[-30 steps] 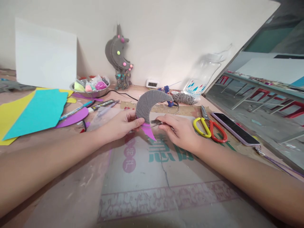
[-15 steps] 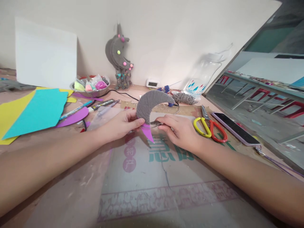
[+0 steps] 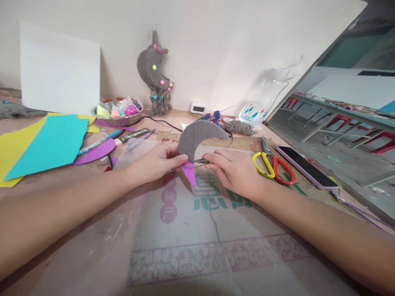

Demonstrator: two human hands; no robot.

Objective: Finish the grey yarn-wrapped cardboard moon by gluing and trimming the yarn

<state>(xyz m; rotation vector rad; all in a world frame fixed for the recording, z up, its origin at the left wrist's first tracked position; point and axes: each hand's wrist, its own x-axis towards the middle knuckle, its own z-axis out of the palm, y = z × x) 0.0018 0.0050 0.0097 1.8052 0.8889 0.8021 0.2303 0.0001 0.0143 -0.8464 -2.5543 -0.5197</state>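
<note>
My left hand [image 3: 156, 162] pinches a crescent moon shape [image 3: 197, 137] at its lower part. The crescent is wrapped in grey yarn almost all over; only its purple lower tip [image 3: 189, 172] shows bare. My right hand [image 3: 236, 170] is closed in a pinch just right of the crescent, holding a strand of grey yarn [image 3: 201, 160] against it. A skein of the same grey yarn [image 3: 239, 127] lies behind on the table.
Yellow and red scissors [image 3: 273, 166] and a phone [image 3: 304, 166] lie to the right. Teal and yellow felt sheets [image 3: 46, 144], pens, a purple cut-out [image 3: 95, 153], a bowl of pom-poms [image 3: 119, 112], a glue gun [image 3: 212, 117], a finished grey moon [image 3: 154, 72] against the wall and a clear jar [image 3: 265, 100] stand behind.
The crescent has turned slightly, its purple tip swinging left and down. My right hand has shifted a little with the yarn. The glue gun behind shows more.
</note>
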